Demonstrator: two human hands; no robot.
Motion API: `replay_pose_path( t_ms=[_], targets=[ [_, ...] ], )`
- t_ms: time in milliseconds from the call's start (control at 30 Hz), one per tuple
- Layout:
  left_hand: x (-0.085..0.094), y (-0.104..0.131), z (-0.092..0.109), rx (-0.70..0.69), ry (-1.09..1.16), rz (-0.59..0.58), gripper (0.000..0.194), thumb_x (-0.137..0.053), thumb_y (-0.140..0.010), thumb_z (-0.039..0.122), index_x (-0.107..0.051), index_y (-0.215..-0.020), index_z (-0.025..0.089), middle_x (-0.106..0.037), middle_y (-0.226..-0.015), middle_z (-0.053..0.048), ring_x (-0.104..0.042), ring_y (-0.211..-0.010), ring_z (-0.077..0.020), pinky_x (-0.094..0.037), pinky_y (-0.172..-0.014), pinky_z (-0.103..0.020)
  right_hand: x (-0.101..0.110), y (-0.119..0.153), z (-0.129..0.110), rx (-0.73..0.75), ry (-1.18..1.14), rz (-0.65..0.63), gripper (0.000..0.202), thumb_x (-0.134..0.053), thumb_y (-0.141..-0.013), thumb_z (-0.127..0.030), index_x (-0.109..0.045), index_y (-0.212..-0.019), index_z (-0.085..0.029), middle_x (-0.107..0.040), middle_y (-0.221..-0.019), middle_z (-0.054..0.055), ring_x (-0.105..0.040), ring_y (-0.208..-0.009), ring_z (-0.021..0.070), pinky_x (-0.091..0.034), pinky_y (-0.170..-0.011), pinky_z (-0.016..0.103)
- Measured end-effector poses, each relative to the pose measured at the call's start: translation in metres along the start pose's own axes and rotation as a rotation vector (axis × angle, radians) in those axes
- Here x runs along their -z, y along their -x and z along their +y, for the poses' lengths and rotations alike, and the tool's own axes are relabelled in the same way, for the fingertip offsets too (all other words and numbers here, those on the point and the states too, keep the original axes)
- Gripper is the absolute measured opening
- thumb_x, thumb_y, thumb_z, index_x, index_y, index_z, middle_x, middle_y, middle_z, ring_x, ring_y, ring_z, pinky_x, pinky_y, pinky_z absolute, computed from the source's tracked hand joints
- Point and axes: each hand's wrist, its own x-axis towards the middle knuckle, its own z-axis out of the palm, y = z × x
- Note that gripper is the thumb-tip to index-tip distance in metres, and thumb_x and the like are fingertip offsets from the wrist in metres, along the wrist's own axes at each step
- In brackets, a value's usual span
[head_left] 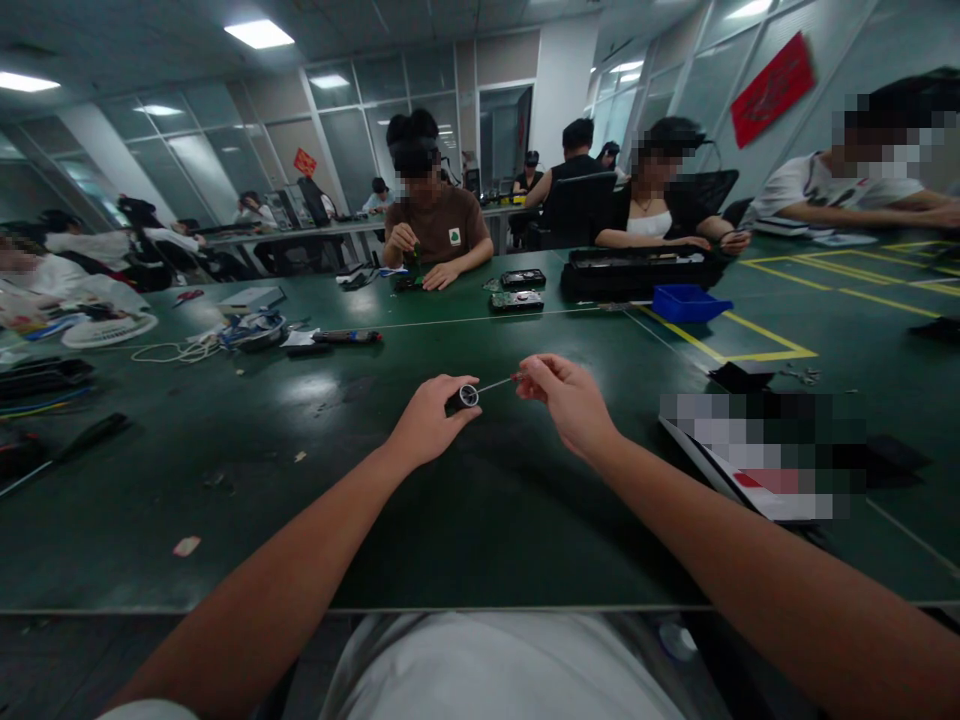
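Observation:
Between the thumb and fingers of my left hand (pixel 435 418) is a small black cylindrical part (pixel 468 397) with a pale ring on its round end, which faces me. My right hand (pixel 561 395) pinches the handle of a thin screwdriver (pixel 495 384). Its metal shaft points left, and the tip meets the ringed end of the part; whether it sits inside cannot be made out. Both hands are raised a little above the green table (pixel 510 520), in front of my body.
At my right lie a white booklet (pixel 712 450) and a black piece (pixel 742 377). A blue tray (pixel 688 303) stands farther back, near a long black case (pixel 637 275). To the left are a dark pen-like tool (pixel 349 337), coiled cables (pixel 251 328) and a screwdriver (pixel 90 435). Co-workers sit opposite.

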Motion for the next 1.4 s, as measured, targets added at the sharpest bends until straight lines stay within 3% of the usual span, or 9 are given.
replay_pose_path(
  t_ms=[67,133,267,433,667,1100,1400],
  targets=[
    [0.001,-0.001,0.0,-0.069,-0.053,-0.02,0.041,-0.068,-0.088,0.027,-0.061,-0.128,0.025,-0.065,-0.118,-0.007,-0.057,-0.113,-0.024,-0.04,-0.104,-0.045,0.002,-0.004,0.004,-0.156,-0.162,0.01,0.028,-0.06,-0.086,-0.049,-0.06,-0.081,-0.022,-0.058,-0.068,0.0,-0.056,-0.061,0.0153,-0.052,-0.069,0.036],
    [0.0,-0.002,-0.002,-0.081,-0.113,-0.049,0.042,-0.068,-0.088,0.026,-0.06,-0.13,0.025,-0.065,-0.118,-0.006,-0.056,-0.114,-0.0248,-0.038,-0.104,-0.047,0.003,-0.007,0.007,-0.205,-0.188,0.056,0.027,-0.06,-0.086,-0.048,-0.059,-0.078,-0.022,-0.054,-0.064,-0.002,-0.052,-0.057,0.0143,-0.053,-0.067,0.035],
    [-0.005,-0.002,-0.009,-0.042,-0.136,-0.096,0.043,-0.068,-0.088,0.029,-0.061,-0.13,0.026,-0.065,-0.117,-0.007,-0.057,-0.112,-0.0251,-0.039,-0.102,-0.047,0.002,-0.007,0.009,-0.102,-0.067,0.143,0.028,-0.06,-0.086,-0.05,-0.058,-0.079,-0.023,-0.058,-0.068,-0.001,-0.053,-0.057,0.014,-0.05,-0.06,0.032],
    [-0.006,-0.001,-0.007,-0.033,-0.098,-0.082,0.042,-0.067,-0.089,0.032,-0.06,-0.131,0.025,-0.065,-0.118,-0.007,-0.057,-0.112,-0.0252,-0.04,-0.102,-0.046,-0.001,-0.002,0.008,0.003,0.038,0.067,0.033,-0.058,-0.087,-0.054,-0.06,-0.086,-0.022,-0.062,-0.073,0.001,-0.058,-0.063,0.0152,-0.048,-0.064,0.032],
    [-0.005,0.0,-0.003,-0.013,-0.061,-0.069,0.042,-0.067,-0.089,0.035,-0.061,-0.128,0.024,-0.066,-0.115,-0.007,-0.058,-0.109,-0.0253,-0.04,-0.103,-0.046,-0.001,0.001,0.004,0.098,0.163,0.041,0.025,-0.053,-0.092,-0.044,-0.06,-0.087,-0.021,-0.064,-0.07,0.001,-0.059,-0.063,0.0156,-0.047,-0.065,0.033],
    [-0.006,0.001,-0.005,0.007,-0.027,-0.049,0.04,-0.068,-0.088,0.034,-0.062,-0.127,0.024,-0.066,-0.113,-0.006,-0.059,-0.107,-0.0241,-0.043,-0.101,-0.044,-0.001,0.001,0.006,0.049,0.152,0.039,0.024,-0.055,-0.092,-0.042,-0.062,-0.09,-0.019,-0.069,-0.077,0.004,-0.064,-0.067,0.0168,-0.051,-0.068,0.034],
    [-0.008,0.001,-0.009,-0.01,-0.035,-0.06,0.041,-0.07,-0.087,0.033,-0.063,-0.127,0.024,-0.067,-0.111,-0.006,-0.059,-0.105,-0.024,-0.043,-0.098,-0.043,0.0,0.007,-0.011,0.114,0.51,0.029,0.035,-0.056,-0.091,-0.05,-0.066,-0.079,-0.019,-0.063,-0.058,0.001,-0.057,-0.054,0.0155,-0.041,-0.056,0.03]
  ],
)
